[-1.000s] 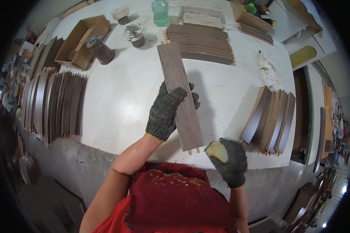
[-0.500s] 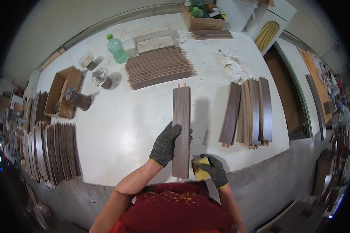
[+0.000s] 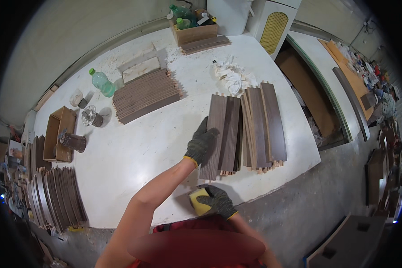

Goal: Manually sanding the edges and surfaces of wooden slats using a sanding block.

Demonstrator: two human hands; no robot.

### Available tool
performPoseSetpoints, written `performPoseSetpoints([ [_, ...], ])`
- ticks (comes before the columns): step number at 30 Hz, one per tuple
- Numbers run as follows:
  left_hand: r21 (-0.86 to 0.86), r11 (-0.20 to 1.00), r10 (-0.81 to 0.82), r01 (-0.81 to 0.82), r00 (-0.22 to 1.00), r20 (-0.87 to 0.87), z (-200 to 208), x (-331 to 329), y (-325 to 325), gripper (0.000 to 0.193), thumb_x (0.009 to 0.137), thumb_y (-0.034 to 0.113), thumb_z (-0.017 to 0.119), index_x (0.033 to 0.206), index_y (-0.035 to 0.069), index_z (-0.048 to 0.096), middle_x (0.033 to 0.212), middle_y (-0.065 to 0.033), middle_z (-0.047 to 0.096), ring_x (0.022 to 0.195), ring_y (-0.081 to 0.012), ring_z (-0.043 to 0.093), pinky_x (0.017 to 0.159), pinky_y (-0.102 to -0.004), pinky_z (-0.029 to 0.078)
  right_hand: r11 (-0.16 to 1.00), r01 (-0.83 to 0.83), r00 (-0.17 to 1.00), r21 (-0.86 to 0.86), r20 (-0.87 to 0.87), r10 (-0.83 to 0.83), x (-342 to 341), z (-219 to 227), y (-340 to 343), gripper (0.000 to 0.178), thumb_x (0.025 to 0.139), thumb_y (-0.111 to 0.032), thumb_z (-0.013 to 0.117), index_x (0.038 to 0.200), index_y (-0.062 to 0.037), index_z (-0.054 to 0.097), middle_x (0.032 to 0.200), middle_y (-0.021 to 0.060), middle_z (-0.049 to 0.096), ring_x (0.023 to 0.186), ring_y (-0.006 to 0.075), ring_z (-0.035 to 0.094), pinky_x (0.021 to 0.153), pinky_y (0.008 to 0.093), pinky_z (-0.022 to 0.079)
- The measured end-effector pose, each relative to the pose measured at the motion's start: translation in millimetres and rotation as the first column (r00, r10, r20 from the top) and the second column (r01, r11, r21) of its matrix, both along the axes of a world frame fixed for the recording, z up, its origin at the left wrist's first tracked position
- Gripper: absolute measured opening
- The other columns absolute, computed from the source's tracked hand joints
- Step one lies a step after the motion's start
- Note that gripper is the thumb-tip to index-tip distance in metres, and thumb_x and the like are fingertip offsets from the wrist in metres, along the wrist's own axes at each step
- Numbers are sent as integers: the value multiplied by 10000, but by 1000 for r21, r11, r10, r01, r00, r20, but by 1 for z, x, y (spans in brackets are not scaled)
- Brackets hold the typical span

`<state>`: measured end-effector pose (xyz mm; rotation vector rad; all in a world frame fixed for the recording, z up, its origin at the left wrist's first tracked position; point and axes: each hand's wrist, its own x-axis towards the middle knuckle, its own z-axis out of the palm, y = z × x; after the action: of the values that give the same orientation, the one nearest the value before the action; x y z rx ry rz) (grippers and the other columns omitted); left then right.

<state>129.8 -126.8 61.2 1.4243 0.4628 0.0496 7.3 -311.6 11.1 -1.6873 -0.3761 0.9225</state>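
My left hand (image 3: 203, 142), in a dark knitted glove with a yellow cuff, grips a brown wooden slat (image 3: 213, 138) by its left edge. That slat stands beside a row of similar slats (image 3: 257, 129) on the right of the table, lined up lengthwise, with pale peg-like ends showing. My right hand (image 3: 219, 201), gloved alike, is closed on a yellow sanding pad (image 3: 201, 203) near the table's front edge. The pad's underside is hidden.
On the white table (image 3: 134, 169) lie a wide stack of slats (image 3: 147, 96), a green bottle (image 3: 102, 83), a crumpled white cloth (image 3: 232, 78), an open cardboard box (image 3: 71, 118) and a dark-stained cup (image 3: 73, 141). More slats (image 3: 58, 196) stand at the left edge.
My left hand has carried the slat from the middle over to the row on the right. The right hand keeps the pad near the front edge. My view has turned rightward.
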Motion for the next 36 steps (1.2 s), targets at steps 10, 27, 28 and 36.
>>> performPoseSetpoints([
  [10,195,977,-55,89,983,-175,-18,47,-45,787,904,350,615,1517,-28,299,1222,-243,633,1048,-296,643,909,-369,491,993,-116,988,11,-106,116,17,19,-6,539,863,-289,753,1317,-43,601,1157,98,688,1052,181,645,930,352,503],
  [27,317,948,-36,-45,969,245,-93,21,-37,316,1011,92,383,1250,50,585,1167,-185,640,1148,-353,589,1115,-370,378,973,-229,968,36,-97,232,15,33,10,520,868,-305,737,1280,-12,614,1121,114,705,1012,197,669,902,358,517],
  [28,338,929,51,-150,957,285,-72,5,-56,340,1002,132,453,1313,59,567,1218,-179,637,1195,-344,576,1118,-384,382,983,-172,983,-59,-71,168,20,25,1,538,862,-333,746,1274,-11,619,1118,126,707,1006,216,677,888,354,524],
  [36,719,554,162,-421,901,402,-89,-136,127,552,856,92,698,1384,75,540,1363,-168,566,1283,-345,513,1081,-428,422,974,143,978,173,-173,-113,2,0,5,486,824,-136,762,1272,-9,623,1095,64,670,1000,149,618,898,289,501],
])
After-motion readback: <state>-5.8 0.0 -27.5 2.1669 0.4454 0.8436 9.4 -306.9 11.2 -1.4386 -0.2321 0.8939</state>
